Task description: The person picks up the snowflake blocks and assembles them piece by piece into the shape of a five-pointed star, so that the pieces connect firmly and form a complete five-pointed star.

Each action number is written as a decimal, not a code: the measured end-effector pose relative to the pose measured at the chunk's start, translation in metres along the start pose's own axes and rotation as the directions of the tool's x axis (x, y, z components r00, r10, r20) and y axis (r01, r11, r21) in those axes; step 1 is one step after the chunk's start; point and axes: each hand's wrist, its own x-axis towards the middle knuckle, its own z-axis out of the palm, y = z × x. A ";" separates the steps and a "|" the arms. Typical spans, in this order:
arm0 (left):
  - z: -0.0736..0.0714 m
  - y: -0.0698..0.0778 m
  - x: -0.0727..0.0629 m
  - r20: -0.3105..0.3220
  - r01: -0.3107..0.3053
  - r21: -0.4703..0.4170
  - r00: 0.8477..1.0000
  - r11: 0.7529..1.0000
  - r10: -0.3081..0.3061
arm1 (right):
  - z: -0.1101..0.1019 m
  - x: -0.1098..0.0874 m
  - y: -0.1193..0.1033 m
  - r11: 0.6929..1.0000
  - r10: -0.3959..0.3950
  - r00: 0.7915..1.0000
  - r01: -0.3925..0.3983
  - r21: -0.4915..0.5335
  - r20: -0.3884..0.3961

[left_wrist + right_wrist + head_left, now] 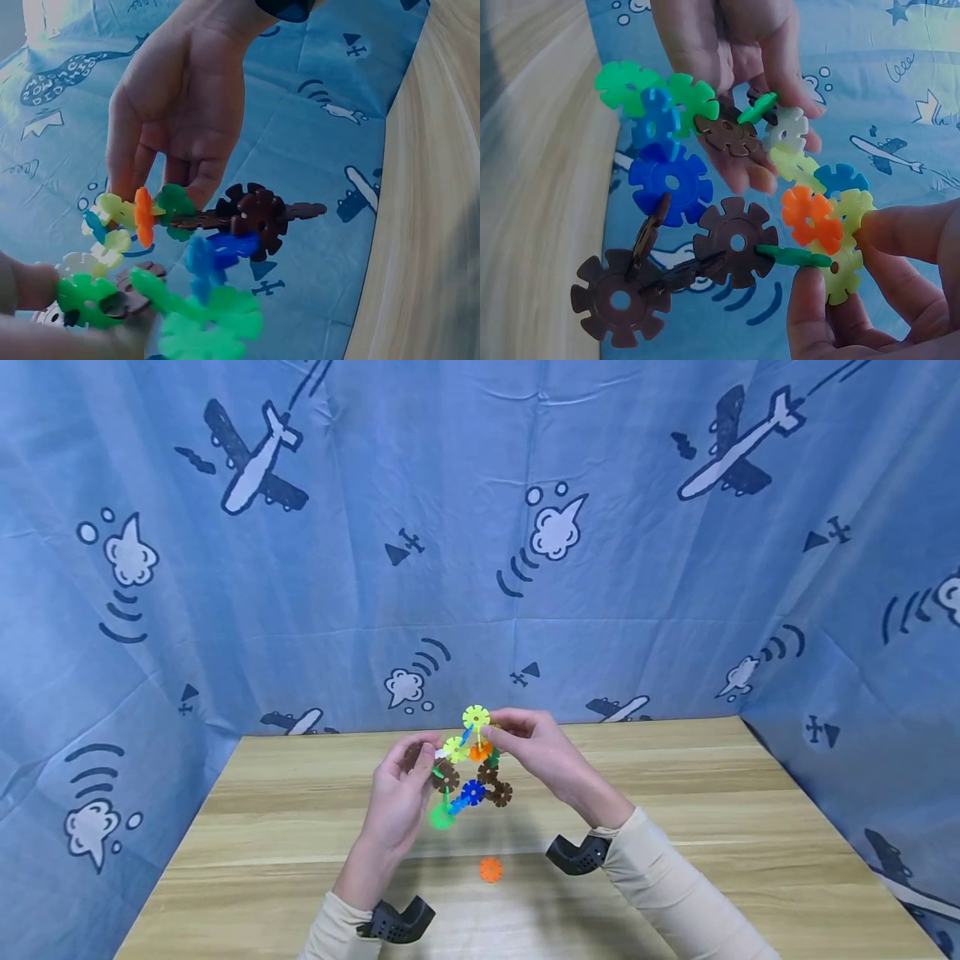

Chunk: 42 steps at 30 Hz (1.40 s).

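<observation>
Both hands hold up a ring of interlocked plastic snowflake discs above the table. My left hand grips its left side near brown, green and white discs, its fingers partly hidden behind them. On the other side my right hand pinches a yellow disc, beside an orange disc and a green one. Dark blue and brown discs make up the lower part of the ring, and a bright green disc hangs lowest in the head view.
One loose orange disc lies on the wooden table, below and in front of the held ring. Blue curtains with printed planes surround the table at the back and sides. Each wrist wears a black band.
</observation>
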 end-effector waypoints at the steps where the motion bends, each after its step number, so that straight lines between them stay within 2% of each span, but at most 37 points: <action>1: 0.000 0.000 0.000 -0.010 0.003 0.025 1.000 1.000 -0.003 | 0.000 0.000 0.000 1.000 -0.001 1.000 0.001 -0.010 -0.006; 5: 0.000 0.000 -0.002 -0.043 0.021 0.107 0.999 0.994 -0.017 | -0.002 0.000 0.000 0.999 -0.016 1.000 0.015 -0.044 -0.007; 9: -0.004 0.002 -0.003 -0.003 0.026 0.201 1.000 0.979 -0.025 | -0.004 0.000 -0.001 0.996 -0.034 0.999 0.036 -0.082 0.027; 14: -0.008 0.007 -0.002 0.101 0.006 0.368 0.994 0.930 -0.047 | -0.004 0.001 -0.001 0.985 -0.040 0.996 0.052 -0.166 0.077; 18: -0.005 0.009 -0.003 0.169 0.002 0.449 0.982 0.894 -0.087 | 0.000 0.001 -0.001 0.975 -0.066 0.991 0.089 -0.201 0.119; 21: 0.000 0.009 -0.003 0.186 -0.023 0.495 0.979 0.869 -0.080 | 0.004 0.000 -0.003 0.973 -0.086 0.988 0.111 -0.202 0.125; 25: 0.006 0.009 -0.002 0.169 -0.046 0.530 0.984 0.846 -0.052 | 0.008 -0.002 -0.005 0.966 -0.122 0.987 0.141 -0.216 0.100; 30: 0.006 0.007 0.000 0.169 -0.053 0.532 0.985 0.845 -0.044 | 0.012 -0.004 -0.005 0.951 -0.176 0.983 0.185 -0.247 0.058; 35: 0.002 0.004 0.005 0.179 -0.045 0.523 0.982 0.851 -0.058 | 0.012 -0.005 -0.004 0.950 -0.165 0.986 0.164 -0.265 0.019; 42: -0.003 0.004 0.010 0.178 -0.030 0.505 0.981 0.863 -0.070 | 0.007 -0.006 -0.005 0.952 -0.168 0.986 0.165 -0.259 0.009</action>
